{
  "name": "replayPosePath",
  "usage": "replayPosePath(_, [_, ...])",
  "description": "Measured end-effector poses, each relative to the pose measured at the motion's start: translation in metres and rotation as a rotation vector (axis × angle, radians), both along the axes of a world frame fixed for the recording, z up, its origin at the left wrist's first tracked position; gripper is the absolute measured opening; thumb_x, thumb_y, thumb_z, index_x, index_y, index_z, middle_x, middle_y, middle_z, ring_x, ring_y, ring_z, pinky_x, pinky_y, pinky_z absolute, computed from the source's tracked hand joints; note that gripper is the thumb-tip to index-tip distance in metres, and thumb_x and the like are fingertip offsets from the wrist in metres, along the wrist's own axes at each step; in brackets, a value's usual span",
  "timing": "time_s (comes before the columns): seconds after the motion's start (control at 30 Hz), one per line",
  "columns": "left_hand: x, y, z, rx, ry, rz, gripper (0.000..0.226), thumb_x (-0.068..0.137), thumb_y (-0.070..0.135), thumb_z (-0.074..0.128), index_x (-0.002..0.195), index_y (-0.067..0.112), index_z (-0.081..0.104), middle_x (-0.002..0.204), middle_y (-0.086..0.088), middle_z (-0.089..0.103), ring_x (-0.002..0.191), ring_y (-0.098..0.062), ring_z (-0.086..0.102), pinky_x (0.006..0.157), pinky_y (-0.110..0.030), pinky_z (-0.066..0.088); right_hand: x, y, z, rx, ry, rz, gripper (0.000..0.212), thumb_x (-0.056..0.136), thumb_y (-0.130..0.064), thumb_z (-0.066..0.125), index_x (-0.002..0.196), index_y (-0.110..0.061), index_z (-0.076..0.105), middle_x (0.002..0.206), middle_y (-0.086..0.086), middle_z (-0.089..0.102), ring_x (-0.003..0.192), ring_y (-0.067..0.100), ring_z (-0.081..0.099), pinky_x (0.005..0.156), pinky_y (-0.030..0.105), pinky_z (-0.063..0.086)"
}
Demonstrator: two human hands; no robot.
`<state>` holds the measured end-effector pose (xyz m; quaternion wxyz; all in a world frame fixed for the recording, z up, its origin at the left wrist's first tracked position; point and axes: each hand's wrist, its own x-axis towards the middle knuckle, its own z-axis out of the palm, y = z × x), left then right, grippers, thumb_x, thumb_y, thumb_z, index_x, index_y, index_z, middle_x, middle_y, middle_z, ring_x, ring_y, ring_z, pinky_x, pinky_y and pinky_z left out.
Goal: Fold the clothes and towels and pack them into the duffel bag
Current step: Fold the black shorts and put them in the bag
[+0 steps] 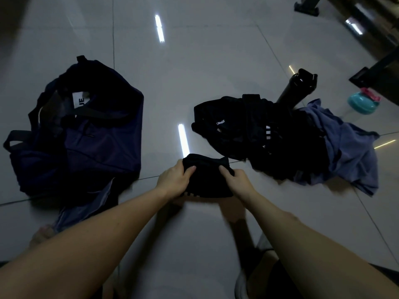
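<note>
Left hand and right hand grip opposite ends of a compact black cloth garment, thumbs laid over its top and fingers curled underneath. The bundle is held low over the glossy grey tiled floor, straight ahead of the person; whether it touches the tiles cannot be told. The step in hand is judged to be the closing fold, prior to transfer. To do it well, both ends should be held with equal tension so the layers do not slide, the edges brought flush, and the bundle kept flat when carried leftward, since loose cloth tends to spring open once one end is released. The garment appears soft and several layers thick, rounded at its far edge, with short pale stripes at its near edge. The dark navy fabric duffel bag lies slumped well to the left, black straps trailing and a white label showing at its apparently open mouth. To the right, a heap of unfolded black clothing with white markings touches a crumpled blue-violet cloth garment. A black cylindrical bottle lies beyond them.
</note>
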<state>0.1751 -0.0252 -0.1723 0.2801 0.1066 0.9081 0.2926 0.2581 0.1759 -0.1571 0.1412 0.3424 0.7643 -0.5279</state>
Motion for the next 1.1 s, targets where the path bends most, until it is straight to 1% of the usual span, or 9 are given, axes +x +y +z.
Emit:
replayPosePath(0.33, [-0.031, 0.017, -0.017, -0.153, -0.151, 0.134, 0.069, 0.098, 0.071, 0.029, 0.102, 0.01, 0.063, 0.098, -0.01, 0.07, 0.088, -0.029, 0.066, 0.085, -0.045, 0.055, -0.03, 0.001, -0.023, 0.251, -0.256, -0.017, 0.06, 0.103, -0.052, 0.039, 0.113, 0.002, 0.062, 0.11, 0.019, 0.068, 0.099, 0.036, 0.065, 0.087, 0.044, 0.055])
replayPosePath(0.43, [-0.02, 0.013, -0.008, -0.125, 0.306, 0.113, 0.042, 0.101, 0.055, 0.045, 0.11, 0.014, 0.053, 0.103, -0.004, 0.062, 0.09, -0.024, 0.06, 0.083, -0.043, 0.052, -0.035, 0.0, -0.025, 0.312, -0.307, 0.008, 0.058, 0.104, -0.05, 0.038, 0.12, 0.003, 0.059, 0.118, 0.021, 0.065, 0.11, 0.039, 0.062, 0.085, 0.037, 0.048])
replayPosePath(0.5, [-0.009, 0.012, -0.002, 0.041, 0.69, -0.171, 0.033, 0.101, 0.039, 0.049, 0.123, 0.015, 0.056, 0.122, -0.006, 0.057, 0.109, -0.026, 0.055, 0.099, -0.042, 0.044, -0.039, 0.002, -0.03, 0.338, -0.338, 0.011, 0.057, 0.105, -0.049, 0.038, 0.121, 0.003, 0.058, 0.121, 0.021, 0.065, 0.113, 0.039, 0.061, 0.085, 0.037, 0.046])
replayPosePath(0.57, [0.002, 0.014, -0.013, 0.082, 0.788, -0.488, 0.043, 0.102, 0.038, 0.043, 0.135, 0.015, 0.058, 0.141, -0.009, 0.053, 0.131, -0.029, 0.048, 0.116, -0.046, 0.032, -0.044, 0.005, -0.032, 0.323, -0.353, 0.018, 0.058, 0.105, -0.047, 0.039, 0.123, 0.004, 0.058, 0.123, 0.023, 0.064, 0.114, 0.04, 0.061, 0.088, 0.038, 0.047])
replayPosePath(0.67, [0.011, 0.016, -0.032, -0.096, 0.657, -0.557, 0.056, 0.105, 0.047, 0.029, 0.155, 0.025, 0.04, 0.161, -0.005, 0.036, 0.151, -0.026, 0.027, 0.124, -0.049, 0.017, -0.046, 0.008, -0.03, 0.347, -0.382, 0.089, 0.058, 0.104, -0.048, 0.039, 0.124, 0.003, 0.059, 0.124, 0.022, 0.065, 0.114, 0.039, 0.061, 0.091, 0.039, 0.049])
replayPosePath(0.83, [-0.007, 0.02, -0.035, -0.237, 0.559, -0.672, 0.067, 0.102, 0.059, 0.02, 0.162, 0.031, 0.014, 0.167, -0.004, 0.021, 0.154, -0.029, 0.014, 0.125, -0.049, 0.009, -0.051, 0.01, 0.009, 1.075, -0.088, 0.42, 0.034, 0.098, -0.044, 0.049, 0.109, -0.013, 0.058, 0.105, 0.01, 0.065, 0.096, 0.032, 0.064, 0.076, 0.039, 0.044])
replayPosePath(0.93, [-0.011, 0.021, -0.035, -0.234, 0.509, -0.671, 0.074, 0.099, 0.062, 0.016, 0.163, 0.026, 0.008, 0.168, -0.003, 0.016, 0.155, -0.026, 0.008, 0.126, -0.047, 0.005, -0.058, 0.003, 0.01, 0.91, 0.174, 0.652, 0.05, 0.095, -0.04, 0.052, 0.135, -0.01, 0.048, 0.13, 0.013, 0.055, 0.117, 0.034, 0.054, 0.094, 0.044, 0.044])
replayPosePath(1.0, [-0.011, 0.019, -0.034, -0.231, 0.47, -0.643, 0.078, 0.097, 0.063, 0.016, 0.163, 0.023, 0.004, 0.17, -0.003, 0.011, 0.156, -0.023, 0.003, 0.127, -0.045, 0.001, -0.044, -0.004, -0.005, 0.724, 0.119, 0.829, 0.058, 0.1, -0.037, 0.045, 0.149, -0.007, 0.034, 0.151, 0.012, 0.041, 0.139, 0.03, 0.039, 0.111, 0.042, 0.032])
replayPosePath(1.1, [-0.012, 0.017, -0.031, -0.236, 0.434, -0.608, 0.083, 0.098, 0.066, 0.025, 0.162, 0.022, -0.004, 0.17, -0.001, 0.003, 0.156, -0.02, -0.004, 0.127, -0.045, -0.004, -0.022, -0.005, -0.022, 0.733, 0.055, 0.882, 0.068, 0.106, -0.044, 0.03, 0.161, -0.01, 0.009, 0.168, 0.006, 0.014, 0.154, 0.021, 0.012, 0.125, 0.04, 0.009])
